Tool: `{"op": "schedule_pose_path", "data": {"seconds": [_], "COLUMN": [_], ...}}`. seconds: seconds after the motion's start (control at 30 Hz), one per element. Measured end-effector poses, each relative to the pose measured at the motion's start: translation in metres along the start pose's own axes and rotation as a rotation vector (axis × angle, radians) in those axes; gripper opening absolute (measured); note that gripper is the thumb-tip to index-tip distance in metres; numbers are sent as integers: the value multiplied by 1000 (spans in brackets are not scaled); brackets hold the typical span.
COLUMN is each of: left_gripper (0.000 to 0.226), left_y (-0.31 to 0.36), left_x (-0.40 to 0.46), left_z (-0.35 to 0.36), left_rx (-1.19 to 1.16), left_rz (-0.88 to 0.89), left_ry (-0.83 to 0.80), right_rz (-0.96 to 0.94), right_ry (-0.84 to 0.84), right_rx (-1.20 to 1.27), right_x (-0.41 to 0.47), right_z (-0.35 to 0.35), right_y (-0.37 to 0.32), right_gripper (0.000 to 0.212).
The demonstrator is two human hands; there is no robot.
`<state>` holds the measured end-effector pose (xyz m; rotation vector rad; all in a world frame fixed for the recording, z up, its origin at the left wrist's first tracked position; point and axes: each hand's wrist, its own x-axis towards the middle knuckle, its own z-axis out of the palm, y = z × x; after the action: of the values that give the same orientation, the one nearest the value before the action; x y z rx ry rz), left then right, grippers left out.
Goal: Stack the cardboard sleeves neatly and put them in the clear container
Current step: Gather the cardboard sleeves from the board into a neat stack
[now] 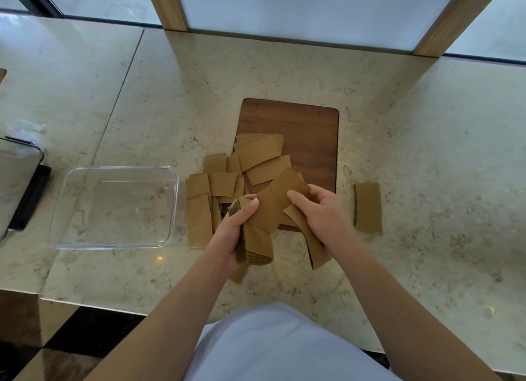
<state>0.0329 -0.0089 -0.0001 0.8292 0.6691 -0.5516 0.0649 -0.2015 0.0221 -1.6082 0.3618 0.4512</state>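
Head view: the left hand (232, 232) grips a stack of cardboard sleeves (256, 245), fingers curled round its edge. The right hand (320, 214) pinches a single sleeve (280, 202) above that stack, with further sleeves trapped under its palm. Loose sleeves (225, 178) lie scattered just right of the clear container (113, 208), partly overlapping a wooden board (310, 141). One separate sleeve (367, 207) lies well right of the container on the tabletop (427, 124). A metal appliance (17, 178) stands left of the container.
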Motion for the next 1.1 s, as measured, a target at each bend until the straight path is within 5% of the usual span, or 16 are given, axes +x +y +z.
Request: {"op": "schedule_pose_path", "data": {"seconds": [0.2, 0.3, 0.43, 0.6, 0.9, 1.1], "left_gripper": [33, 36, 41, 56, 59, 57], "left_y": [3, 7, 13, 7, 6, 10], "left_x": [1, 1, 0, 3, 14, 17], "left_z": [-1, -2, -3, 2, 5, -1], "left_rx": [34, 75, 146, -68, 56, -174], "left_rz": [-5, -9, -8, 107, 282, 210], "left_ry": [19, 25, -18, -56, 100, -72], "right_rz": [78, 72, 241, 371, 751, 757], "right_ry": [-51, -7, 63, 122, -569, -635], "right_rx": [-189, -48, 104, 406, 552, 484], "right_x": [-2, -5, -5, -6, -32, -26], "right_z": [8, 10, 3, 0, 22, 19], "right_y": [0, -1, -4, 1, 12, 14], "right_gripper": [42, 13, 37, 17, 17, 27]}}
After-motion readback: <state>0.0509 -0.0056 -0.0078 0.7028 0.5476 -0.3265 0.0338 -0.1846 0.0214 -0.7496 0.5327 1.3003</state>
